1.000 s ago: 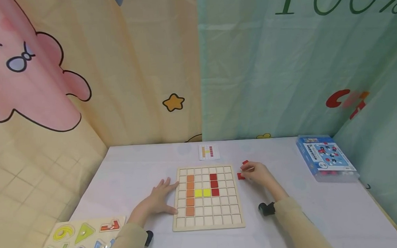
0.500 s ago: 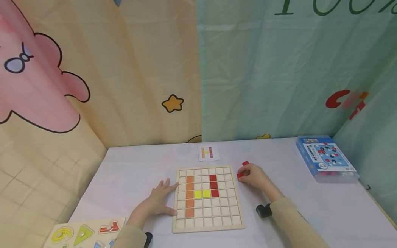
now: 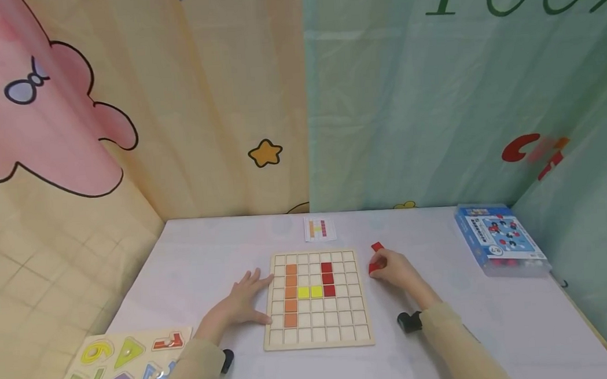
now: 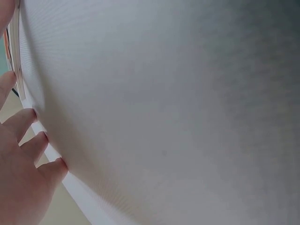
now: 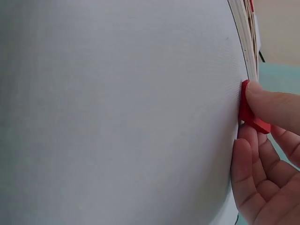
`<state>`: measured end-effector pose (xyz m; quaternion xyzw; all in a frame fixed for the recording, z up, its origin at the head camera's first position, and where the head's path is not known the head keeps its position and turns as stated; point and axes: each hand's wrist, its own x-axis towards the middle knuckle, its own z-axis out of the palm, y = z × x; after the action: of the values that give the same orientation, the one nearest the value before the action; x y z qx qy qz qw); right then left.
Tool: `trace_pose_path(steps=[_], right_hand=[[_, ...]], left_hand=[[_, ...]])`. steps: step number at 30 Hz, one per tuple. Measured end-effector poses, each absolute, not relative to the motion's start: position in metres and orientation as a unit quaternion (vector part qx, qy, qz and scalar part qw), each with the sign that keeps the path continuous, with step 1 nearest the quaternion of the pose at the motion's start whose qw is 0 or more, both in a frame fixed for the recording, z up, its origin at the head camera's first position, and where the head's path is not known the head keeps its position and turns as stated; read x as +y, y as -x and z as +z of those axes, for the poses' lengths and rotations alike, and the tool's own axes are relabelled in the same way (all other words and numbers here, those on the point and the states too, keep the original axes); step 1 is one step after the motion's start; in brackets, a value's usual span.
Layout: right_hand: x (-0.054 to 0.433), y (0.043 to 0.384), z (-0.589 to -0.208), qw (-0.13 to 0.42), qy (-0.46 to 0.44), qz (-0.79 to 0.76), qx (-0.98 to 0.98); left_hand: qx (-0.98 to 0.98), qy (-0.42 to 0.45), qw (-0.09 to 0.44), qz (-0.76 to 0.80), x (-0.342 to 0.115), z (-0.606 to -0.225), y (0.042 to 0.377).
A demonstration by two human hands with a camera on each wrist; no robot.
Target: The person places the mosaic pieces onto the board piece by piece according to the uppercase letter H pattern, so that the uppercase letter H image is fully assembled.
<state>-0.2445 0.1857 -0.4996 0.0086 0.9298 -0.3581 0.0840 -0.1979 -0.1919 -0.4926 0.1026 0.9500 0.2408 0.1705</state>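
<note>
A wooden grid board point(image 3: 319, 339) lies flat on the table. Set in it are a column of several orange tiles point(image 3: 291, 293), two yellow tiles point(image 3: 310, 292) and a column of three red tiles point(image 3: 328, 278). My left hand point(image 3: 241, 302), fingers spread, touches the board's left edge. Right of the board, my right hand point(image 3: 396, 268) pinches a loose red tile point(image 5: 245, 105) between thumb and fingers, low at the table; its fingers partly cover the tile. Just beyond that hand lies another red tile point(image 3: 377, 246).
A small pattern card point(image 3: 320, 229) lies behind the board. At the back right stands a blue-lidded plastic box point(image 3: 502, 241). A puzzle board point(image 3: 89, 356) with number and shape pieces lies at the front left, partly under the left sleeve. Curtains hang behind the table.
My right hand has come down onto the nearer loose red tile, gripped it and shifted it slightly right, away from the board. The left hand keeps its place.
</note>
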Motion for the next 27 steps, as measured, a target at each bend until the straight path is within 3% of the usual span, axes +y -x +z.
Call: trace_pose_path(steps=[10,27], right_hand=[[0.176,0.227,-0.488,0.073,0.013,-0.431,0.899],[0.121,0.201,-0.49,0.133,0.063,-0.471,0.869]], left_hand=[[0.949,-0.106,0.172,0.244,-0.191,-0.489,0.197],[0.949,-0.106,0.181,0.236,-0.192,-0.49,0.2]])
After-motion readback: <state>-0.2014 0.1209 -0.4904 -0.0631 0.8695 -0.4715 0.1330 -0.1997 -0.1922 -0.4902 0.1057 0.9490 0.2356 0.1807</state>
